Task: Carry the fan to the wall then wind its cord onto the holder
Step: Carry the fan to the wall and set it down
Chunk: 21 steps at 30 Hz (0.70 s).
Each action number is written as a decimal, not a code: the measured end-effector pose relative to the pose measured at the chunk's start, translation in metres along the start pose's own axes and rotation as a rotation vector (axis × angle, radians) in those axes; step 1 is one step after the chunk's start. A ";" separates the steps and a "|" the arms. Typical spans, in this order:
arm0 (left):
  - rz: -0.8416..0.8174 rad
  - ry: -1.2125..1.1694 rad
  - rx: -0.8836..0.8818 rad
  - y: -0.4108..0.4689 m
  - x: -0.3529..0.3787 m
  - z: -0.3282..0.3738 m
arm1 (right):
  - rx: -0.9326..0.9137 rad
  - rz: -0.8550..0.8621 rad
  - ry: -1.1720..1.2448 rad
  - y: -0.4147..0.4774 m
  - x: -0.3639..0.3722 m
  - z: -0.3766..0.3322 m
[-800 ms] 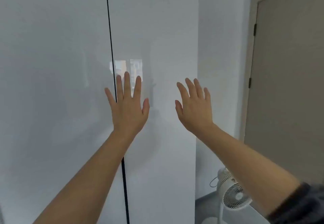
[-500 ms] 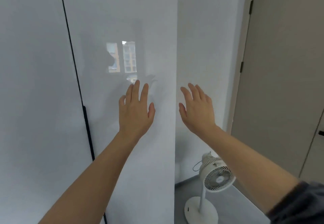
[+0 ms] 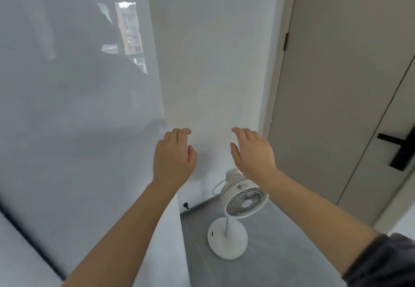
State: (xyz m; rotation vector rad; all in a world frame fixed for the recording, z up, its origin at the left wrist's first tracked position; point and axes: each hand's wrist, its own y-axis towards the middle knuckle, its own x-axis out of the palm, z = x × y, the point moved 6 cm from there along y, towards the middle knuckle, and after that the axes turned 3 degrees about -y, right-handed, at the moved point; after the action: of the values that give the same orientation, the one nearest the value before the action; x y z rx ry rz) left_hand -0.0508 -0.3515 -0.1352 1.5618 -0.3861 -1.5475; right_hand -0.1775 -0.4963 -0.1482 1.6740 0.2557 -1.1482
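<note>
A glossy pale-grey cabinet panel (image 3: 74,129), in which a window and a building are reflected, is seen beside a white wall (image 3: 213,62). A taupe door (image 3: 336,84) with 1 black handle (image 3: 396,152) is seen above grey flooring (image 3: 280,253).

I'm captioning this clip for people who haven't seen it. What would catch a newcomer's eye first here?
First, the two bare hands raised mid-frame, the left hand and the right hand, both open and empty. Below the right wrist, a white pedestal fan stands on the grey floor in the corner. To the right is a beige door with a black handle.
</note>
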 end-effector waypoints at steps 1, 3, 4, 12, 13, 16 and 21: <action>-0.014 -0.020 0.008 0.005 0.016 0.001 | 0.014 -0.021 -0.007 0.005 0.012 0.009; -0.035 -0.057 0.028 0.018 0.050 0.001 | 0.033 -0.060 -0.024 0.015 0.037 0.024; -0.051 -0.077 0.036 0.026 0.070 0.001 | 0.048 -0.084 -0.030 0.020 0.051 0.033; -0.218 -0.201 0.027 0.076 0.208 0.000 | 0.141 -0.286 -0.091 0.034 0.147 0.106; -0.245 -0.208 0.012 0.077 0.221 0.000 | 0.155 -0.304 -0.088 0.032 0.156 0.113; -0.315 -0.214 -0.031 0.080 0.267 -0.001 | 0.209 -0.392 -0.069 0.032 0.194 0.142; -0.386 -0.205 -0.101 0.084 0.334 -0.006 | 0.251 -0.577 -0.002 0.042 0.269 0.187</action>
State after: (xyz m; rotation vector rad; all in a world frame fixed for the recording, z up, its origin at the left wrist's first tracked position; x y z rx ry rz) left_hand 0.0434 -0.6453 -0.2894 1.4617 -0.1171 -2.0012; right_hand -0.1150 -0.7641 -0.3317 1.8775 0.6464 -1.6603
